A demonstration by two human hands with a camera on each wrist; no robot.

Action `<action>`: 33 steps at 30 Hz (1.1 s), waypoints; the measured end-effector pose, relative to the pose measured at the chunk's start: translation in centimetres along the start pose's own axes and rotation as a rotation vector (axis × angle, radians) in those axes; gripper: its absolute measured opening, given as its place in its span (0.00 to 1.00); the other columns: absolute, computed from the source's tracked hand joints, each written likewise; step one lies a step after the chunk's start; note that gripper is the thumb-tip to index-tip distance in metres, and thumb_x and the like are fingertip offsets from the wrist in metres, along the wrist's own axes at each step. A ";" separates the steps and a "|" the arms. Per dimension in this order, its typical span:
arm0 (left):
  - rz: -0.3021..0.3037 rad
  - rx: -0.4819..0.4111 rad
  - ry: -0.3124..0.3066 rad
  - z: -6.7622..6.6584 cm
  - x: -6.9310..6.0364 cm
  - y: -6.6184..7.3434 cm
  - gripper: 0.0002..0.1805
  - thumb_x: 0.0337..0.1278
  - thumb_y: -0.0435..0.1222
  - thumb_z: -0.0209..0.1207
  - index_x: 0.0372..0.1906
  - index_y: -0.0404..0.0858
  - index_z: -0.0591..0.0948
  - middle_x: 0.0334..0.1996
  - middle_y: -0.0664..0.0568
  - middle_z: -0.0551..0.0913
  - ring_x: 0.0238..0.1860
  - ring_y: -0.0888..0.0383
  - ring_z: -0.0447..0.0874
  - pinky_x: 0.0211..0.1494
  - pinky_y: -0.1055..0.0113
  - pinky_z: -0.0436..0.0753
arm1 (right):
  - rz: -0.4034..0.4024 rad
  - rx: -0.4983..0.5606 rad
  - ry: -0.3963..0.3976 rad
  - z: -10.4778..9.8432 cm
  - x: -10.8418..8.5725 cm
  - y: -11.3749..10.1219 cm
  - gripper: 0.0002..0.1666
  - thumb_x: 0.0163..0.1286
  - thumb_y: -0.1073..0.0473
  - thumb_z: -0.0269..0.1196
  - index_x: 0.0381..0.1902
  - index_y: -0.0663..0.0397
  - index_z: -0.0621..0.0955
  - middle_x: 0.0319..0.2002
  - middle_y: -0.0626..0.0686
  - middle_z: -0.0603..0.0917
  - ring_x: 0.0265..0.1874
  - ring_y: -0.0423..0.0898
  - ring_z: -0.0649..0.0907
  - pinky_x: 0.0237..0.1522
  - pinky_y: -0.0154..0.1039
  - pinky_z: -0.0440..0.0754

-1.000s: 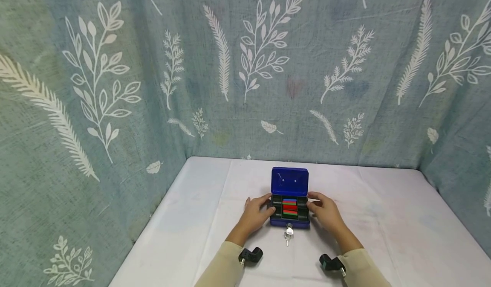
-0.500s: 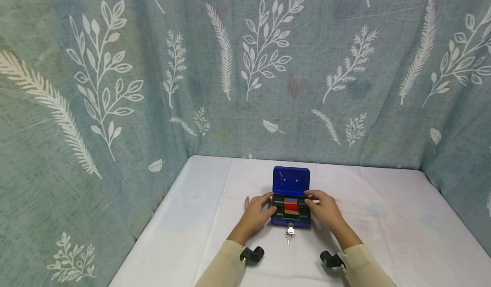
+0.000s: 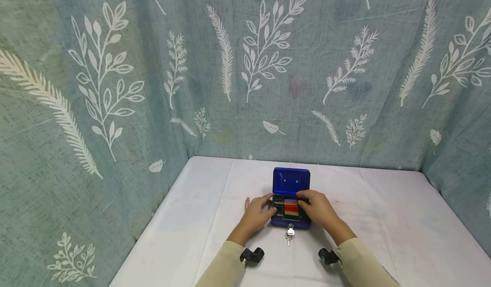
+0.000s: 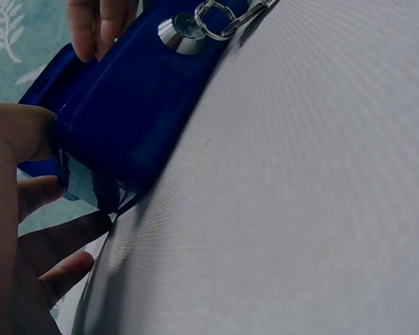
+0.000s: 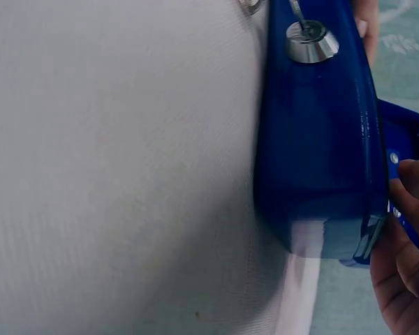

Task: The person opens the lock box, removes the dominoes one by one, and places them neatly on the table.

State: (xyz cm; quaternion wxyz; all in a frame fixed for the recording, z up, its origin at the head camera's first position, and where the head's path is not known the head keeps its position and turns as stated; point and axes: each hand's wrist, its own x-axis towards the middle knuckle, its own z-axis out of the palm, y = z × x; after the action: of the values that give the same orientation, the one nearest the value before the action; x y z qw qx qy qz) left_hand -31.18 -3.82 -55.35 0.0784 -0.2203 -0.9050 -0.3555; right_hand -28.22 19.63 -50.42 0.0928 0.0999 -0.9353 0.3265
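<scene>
Blue cash box (image 3: 279, 223) sits on the white tabletop (image 3: 230, 193), lid (image 3: 285, 184) raised, between both hands. Main risk, my guess: the coloured pieces (image 3: 291, 207) look packed tight in the middle of the black tray (image 3: 278, 213), so a pinch there could take a neighbour along or tip some out. Box could also slide or twist if the left hand's light contact gives too little hold; the right hand might bump the lid, as its index finger is close to the hinge edge; keys (image 3: 289, 236) hanging at the front could snag a sleeve. Left hand (image 3: 255, 213): thumb at the upper edge, fingers spread along the box's left end, touching but not wrapped round it. Right hand (image 3: 318, 206): over the tray's right side, thumb and index parted, tips just beside the pieces, nothing visibly gripped; actual contact, can't tell.
</scene>
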 end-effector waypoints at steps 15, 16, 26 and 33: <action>0.005 -0.007 -0.004 -0.3 -0.1 0.2 0.28 0.59 0.48 0.58 0.65 0.46 0.76 0.48 0.57 0.84 0.58 0.52 0.75 0.68 0.33 0.46 | -0.122 -0.144 -0.048 0.6 1.0 -0.6 0.13 0.65 0.60 0.67 0.47 0.49 0.86 0.45 0.47 0.85 0.48 0.47 0.81 0.53 0.49 0.78; 0.006 -0.006 -0.003 -0.3 -0.1 0.2 0.28 0.59 0.48 0.58 0.65 0.46 0.76 0.48 0.57 0.84 0.58 0.52 0.75 0.68 0.33 0.46 | -0.128 -0.148 -0.046 0.7 1.1 -0.6 0.13 0.65 0.60 0.67 0.47 0.49 0.86 0.44 0.47 0.86 0.47 0.47 0.81 0.53 0.49 0.78; 0.008 -0.010 0.011 -0.1 -0.1 0.0 0.28 0.57 0.48 0.58 0.64 0.46 0.77 0.47 0.56 0.84 0.58 0.52 0.76 0.67 0.33 0.47 | -0.155 -0.210 -0.072 0.9 1.6 -0.7 0.11 0.65 0.59 0.67 0.46 0.48 0.87 0.43 0.46 0.86 0.45 0.45 0.80 0.51 0.47 0.79; 0.008 -0.014 0.016 -0.1 0.0 0.0 0.28 0.57 0.48 0.58 0.64 0.46 0.77 0.47 0.57 0.85 0.58 0.51 0.75 0.67 0.33 0.47 | -0.185 -0.254 -0.106 0.9 2.0 -0.9 0.11 0.64 0.57 0.67 0.45 0.48 0.87 0.40 0.46 0.86 0.39 0.43 0.79 0.46 0.44 0.79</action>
State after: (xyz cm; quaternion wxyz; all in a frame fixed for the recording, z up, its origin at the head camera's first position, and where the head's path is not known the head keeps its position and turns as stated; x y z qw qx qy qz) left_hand -31.16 -3.88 -55.28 0.0858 -0.2217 -0.9009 -0.3632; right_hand -29.98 18.13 -50.07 0.0848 0.1903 -0.9595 0.1898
